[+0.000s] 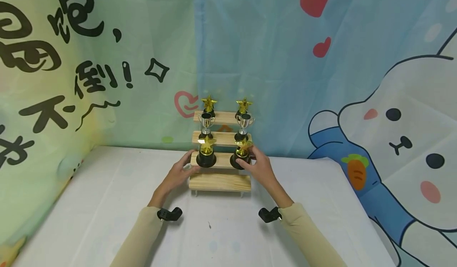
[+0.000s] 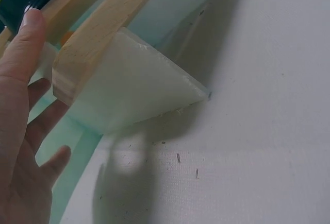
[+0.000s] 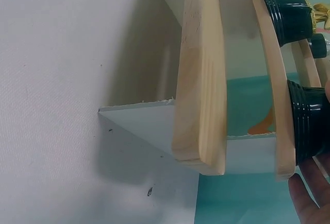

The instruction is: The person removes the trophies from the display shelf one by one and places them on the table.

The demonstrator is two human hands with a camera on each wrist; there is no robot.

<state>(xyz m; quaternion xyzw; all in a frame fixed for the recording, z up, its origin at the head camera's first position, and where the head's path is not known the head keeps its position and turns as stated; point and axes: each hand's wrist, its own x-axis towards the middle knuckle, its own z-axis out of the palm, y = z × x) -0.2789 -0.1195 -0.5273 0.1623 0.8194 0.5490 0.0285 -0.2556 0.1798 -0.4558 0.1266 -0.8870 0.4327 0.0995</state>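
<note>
A wooden stepped rack (image 1: 219,182) stands on a white table, with trophies in pairs on its upper steps. My right hand (image 1: 261,168) grips a gold star trophy (image 1: 242,149) by its black base, at the right end of the second step from the front. Its twin, another gold star trophy (image 1: 206,152), stands upright at that step's left end. Beside it my left hand (image 1: 180,173) is at the rack's left end, fingers spread and thumb near the trophy's base (image 2: 26,0). Whether that thumb touches the base is unclear.
Behind stand two silver cup trophies (image 1: 206,123) and, on the top step, two smaller star trophies (image 1: 208,103). The rack's lowest step bears nothing. White side panels (image 2: 139,80) support the rack. A printed cloth backdrop (image 1: 250,41) hangs behind the table (image 1: 221,235).
</note>
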